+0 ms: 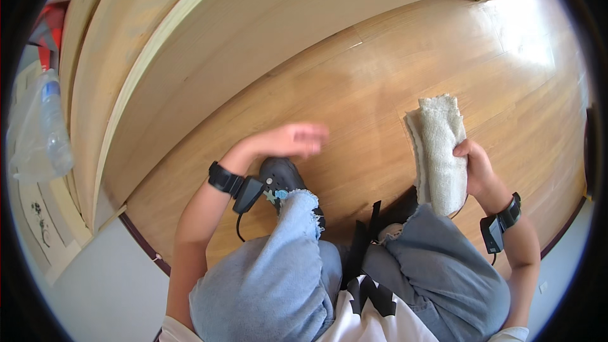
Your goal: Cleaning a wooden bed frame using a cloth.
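My right hand [476, 164] grips a folded, off-white terry cloth [441, 152] by its right side, with the thumb on the front. The cloth stands roughly upright above my right knee, its frayed end pointing away from me. My left hand [299, 140] is blurred and holds nothing that I can see; its fingers are bent loosely over the wood floor [361, 104], just beyond the dark clog [281, 175] on my left foot. Each wrist wears a black strap with a small black box and a cable.
A pale wooden panel [199, 71] curves along the left and far side. Beyond it, a clear plastic bottle [57, 128] in a thin bag lies on a surface at the far left. A dark baseboard [142, 242] edges the floor by the wall. My bent knees, in jeans [275, 275], are below.
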A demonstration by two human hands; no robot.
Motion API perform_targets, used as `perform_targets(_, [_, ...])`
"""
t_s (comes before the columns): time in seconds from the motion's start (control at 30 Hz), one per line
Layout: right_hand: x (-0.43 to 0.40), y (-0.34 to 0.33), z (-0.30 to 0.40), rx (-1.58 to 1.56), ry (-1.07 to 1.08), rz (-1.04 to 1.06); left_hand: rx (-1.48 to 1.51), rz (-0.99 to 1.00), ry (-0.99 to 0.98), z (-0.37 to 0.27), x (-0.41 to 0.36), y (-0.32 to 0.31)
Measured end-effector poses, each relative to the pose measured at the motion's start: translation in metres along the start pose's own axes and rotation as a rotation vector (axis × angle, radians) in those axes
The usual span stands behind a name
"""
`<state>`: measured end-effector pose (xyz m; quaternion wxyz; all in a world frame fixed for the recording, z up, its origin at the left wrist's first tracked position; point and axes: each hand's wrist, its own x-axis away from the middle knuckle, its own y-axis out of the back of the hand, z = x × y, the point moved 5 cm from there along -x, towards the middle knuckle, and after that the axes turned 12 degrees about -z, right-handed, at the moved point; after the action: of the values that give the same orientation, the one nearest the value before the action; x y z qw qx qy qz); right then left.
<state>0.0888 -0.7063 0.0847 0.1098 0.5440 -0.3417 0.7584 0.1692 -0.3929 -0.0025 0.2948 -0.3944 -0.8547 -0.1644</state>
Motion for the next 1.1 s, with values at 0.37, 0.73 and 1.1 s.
perform_targets(0.37, [-0.001, 0.005, 0.002, -0.026, 0.044, -0.037, -1.075, -1.254, 0.192, 0.069, 0.072, 0.142])
perform_targets(0.73, [0.000, -0.004, 0.002, 0.024, 0.010, -0.024, -0.113, -0.617, -0.384, -0.013, -0.024, 0.035])
perform_targets(1.1, [-0.002, 0.004, 0.001, -0.045, 0.018, -0.073, -1.083, -1.126, 0.318, 0.069, 0.099, 0.157])
